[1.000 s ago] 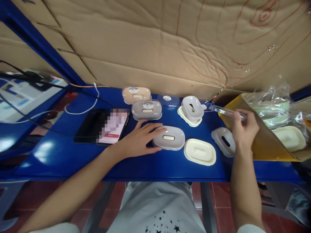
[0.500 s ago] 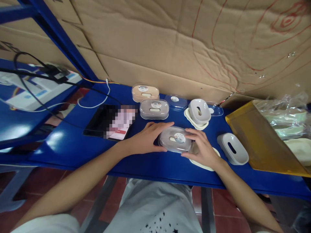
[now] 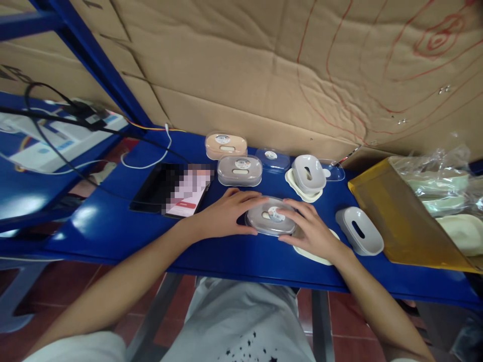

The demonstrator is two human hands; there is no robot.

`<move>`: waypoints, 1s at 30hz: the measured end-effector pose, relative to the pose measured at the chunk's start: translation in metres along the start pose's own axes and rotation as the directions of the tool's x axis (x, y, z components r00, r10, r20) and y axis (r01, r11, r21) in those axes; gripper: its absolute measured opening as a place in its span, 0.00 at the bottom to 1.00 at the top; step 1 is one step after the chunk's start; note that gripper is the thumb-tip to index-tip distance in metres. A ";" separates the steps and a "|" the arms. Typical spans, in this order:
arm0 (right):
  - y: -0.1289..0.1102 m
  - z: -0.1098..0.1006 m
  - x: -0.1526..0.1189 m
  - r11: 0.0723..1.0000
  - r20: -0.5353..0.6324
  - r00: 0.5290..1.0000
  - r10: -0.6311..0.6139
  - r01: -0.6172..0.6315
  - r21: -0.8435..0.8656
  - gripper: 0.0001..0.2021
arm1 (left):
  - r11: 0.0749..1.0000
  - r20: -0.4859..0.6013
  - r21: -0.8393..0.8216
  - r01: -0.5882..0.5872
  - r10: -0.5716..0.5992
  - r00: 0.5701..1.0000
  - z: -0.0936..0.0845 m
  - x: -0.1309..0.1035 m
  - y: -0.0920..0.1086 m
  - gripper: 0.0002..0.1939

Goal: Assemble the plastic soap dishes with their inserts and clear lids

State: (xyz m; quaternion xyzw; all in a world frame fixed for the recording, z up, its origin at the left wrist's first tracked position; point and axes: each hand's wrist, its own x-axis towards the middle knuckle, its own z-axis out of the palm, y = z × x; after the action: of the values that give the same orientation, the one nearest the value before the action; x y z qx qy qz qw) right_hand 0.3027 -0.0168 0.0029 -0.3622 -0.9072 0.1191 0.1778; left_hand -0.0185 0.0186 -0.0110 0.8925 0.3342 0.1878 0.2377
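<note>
Between my two hands sits a grey soap box (image 3: 260, 221) with a clear lid and a round sticker. My left hand (image 3: 230, 213) grips its left end, thumb at the near edge and fingers at the far edge. From the right, my right hand (image 3: 311, 229) holds the other end, its fingers lying over the lid by the sticker. A cream base (image 3: 315, 255) lies partly hidden beneath my right hand. Farther right is a grey soap tray (image 3: 372, 236) with a slot. Behind, another grey tray (image 3: 314, 182) rests on a cream base (image 3: 300, 192).
Two lidded soap boxes, one peach (image 3: 215, 151) and one grey (image 3: 226, 176), stand at the back beside clear lids (image 3: 277, 160). A phone (image 3: 184, 196) lies on the left. On the right is a yellow-edged box (image 3: 400, 221) with plastic-wrapped green parts (image 3: 441, 191). Cardboard (image 3: 226, 65) rises behind.
My right fingers have slid a little farther over the lid, and my left fingers lie closer along its far edge. The soap box stays nearly in place.
</note>
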 end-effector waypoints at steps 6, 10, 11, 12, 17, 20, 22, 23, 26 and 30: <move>0.005 0.000 -0.002 0.965 0.024 0.996 0.086 -0.089 0.246 0.31 | 1.000 0.017 0.008 0.005 -0.005 1.000 -0.001 0.002 0.002 0.44; 0.009 0.003 -0.002 0.940 0.028 0.995 0.097 -0.101 0.326 0.32 | 1.000 0.015 0.029 0.009 -0.009 1.000 0.001 0.002 0.004 0.44; 0.009 0.004 -0.002 0.940 0.027 0.995 0.098 -0.102 0.325 0.32 | 0.999 0.015 0.038 0.008 -0.008 1.000 0.001 0.002 0.005 0.44; 0.010 0.004 -0.002 0.941 0.025 0.995 0.099 -0.102 0.323 0.32 | 0.999 0.016 0.048 0.006 -0.007 1.000 0.002 0.002 0.005 0.45; 0.012 0.006 -0.003 0.944 0.026 0.997 0.079 -0.083 0.320 0.32 | 0.997 0.019 0.078 0.012 -0.013 1.000 0.007 0.003 0.008 0.49; 0.013 0.007 -0.003 0.951 0.031 0.997 0.077 -0.082 0.300 0.33 | 0.994 0.003 0.106 0.007 -0.008 1.000 0.009 0.004 0.011 0.49; 0.012 0.008 -0.004 0.954 0.021 0.997 0.080 -0.083 0.290 0.33 | 0.992 -0.007 0.128 0.000 0.001 1.000 0.010 0.005 0.012 0.49; 0.011 0.008 -0.004 0.955 0.015 0.996 0.085 -0.086 0.285 0.32 | 0.991 -0.009 0.135 -0.003 0.004 1.000 0.011 0.005 0.012 0.50; 0.008 0.008 -0.003 0.960 0.008 0.994 0.105 -0.103 0.261 0.31 | 0.991 -0.022 0.133 -0.001 0.004 1.000 0.014 0.006 0.011 0.49; 0.006 0.005 -0.004 0.969 0.043 0.995 0.090 -0.097 0.226 0.34 | 0.996 -0.055 0.086 -0.002 0.007 0.998 0.016 0.005 0.009 0.46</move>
State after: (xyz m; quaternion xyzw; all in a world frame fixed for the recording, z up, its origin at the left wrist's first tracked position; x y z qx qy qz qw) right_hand 0.3068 -0.0154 -0.0051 -0.3799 -0.8723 0.2364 0.1973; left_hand -0.0019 0.0111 -0.0181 0.8970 0.3464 0.1986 0.1894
